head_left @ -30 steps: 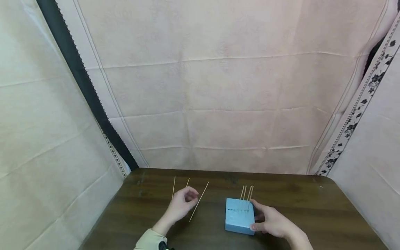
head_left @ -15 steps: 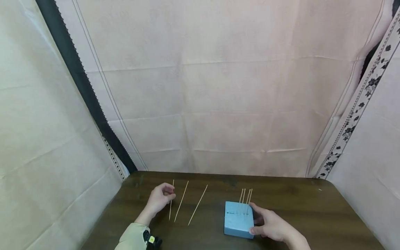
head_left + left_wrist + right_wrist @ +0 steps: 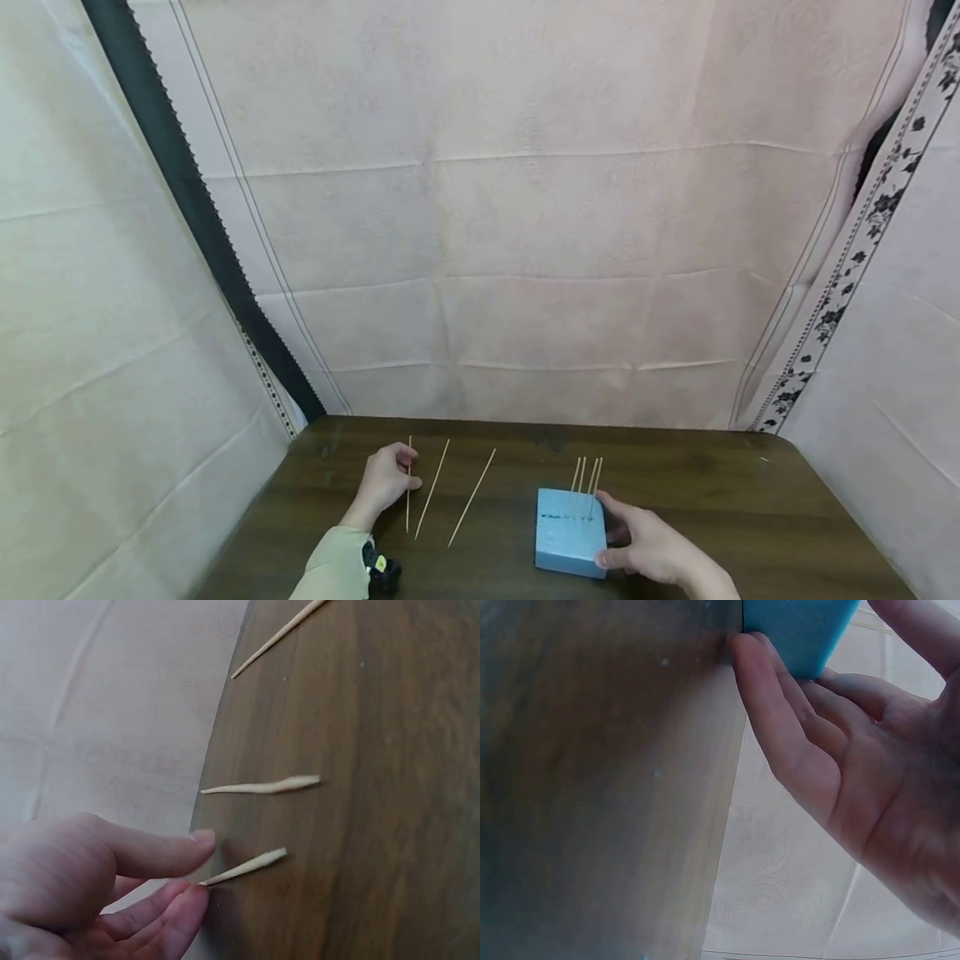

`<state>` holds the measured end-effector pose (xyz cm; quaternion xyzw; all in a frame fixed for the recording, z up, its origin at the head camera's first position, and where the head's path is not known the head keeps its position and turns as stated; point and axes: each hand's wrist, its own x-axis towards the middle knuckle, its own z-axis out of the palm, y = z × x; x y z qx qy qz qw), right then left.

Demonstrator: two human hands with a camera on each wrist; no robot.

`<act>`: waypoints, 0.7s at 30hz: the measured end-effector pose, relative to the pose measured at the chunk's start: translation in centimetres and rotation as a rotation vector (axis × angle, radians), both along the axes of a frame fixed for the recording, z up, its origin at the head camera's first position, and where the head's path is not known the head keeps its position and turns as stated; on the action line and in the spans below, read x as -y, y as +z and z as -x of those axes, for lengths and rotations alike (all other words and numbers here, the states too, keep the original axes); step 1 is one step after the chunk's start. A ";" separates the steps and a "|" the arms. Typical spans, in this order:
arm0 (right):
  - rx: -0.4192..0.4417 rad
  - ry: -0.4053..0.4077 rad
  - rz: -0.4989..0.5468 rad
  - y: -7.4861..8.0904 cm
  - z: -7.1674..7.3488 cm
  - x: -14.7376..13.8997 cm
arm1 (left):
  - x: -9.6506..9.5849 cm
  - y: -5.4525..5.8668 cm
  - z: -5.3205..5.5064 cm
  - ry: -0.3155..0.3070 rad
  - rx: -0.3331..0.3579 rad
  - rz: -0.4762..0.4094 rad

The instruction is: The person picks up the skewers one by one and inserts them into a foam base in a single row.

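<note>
Left fingers (image 3: 186, 913) shifted to leftmost stick (image 3: 266, 860).

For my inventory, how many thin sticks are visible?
7: four sticks in the blue block, three loose sticks on the table, leftmost by the left hand; others may be hidden.

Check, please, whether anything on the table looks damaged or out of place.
Nothing looks spilled or broken. The one oddity is a dark, uneven line on top of the blue block, left of the standing sticks; its cause cannot be told.
</note>
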<state>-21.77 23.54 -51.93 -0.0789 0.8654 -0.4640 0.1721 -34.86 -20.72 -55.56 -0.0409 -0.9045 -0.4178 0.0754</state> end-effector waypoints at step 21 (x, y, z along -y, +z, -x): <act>-0.015 -0.001 -0.006 0.1 0.0 0.0 | 1.9 1.9 -1.3 -0.114 0.139 0.029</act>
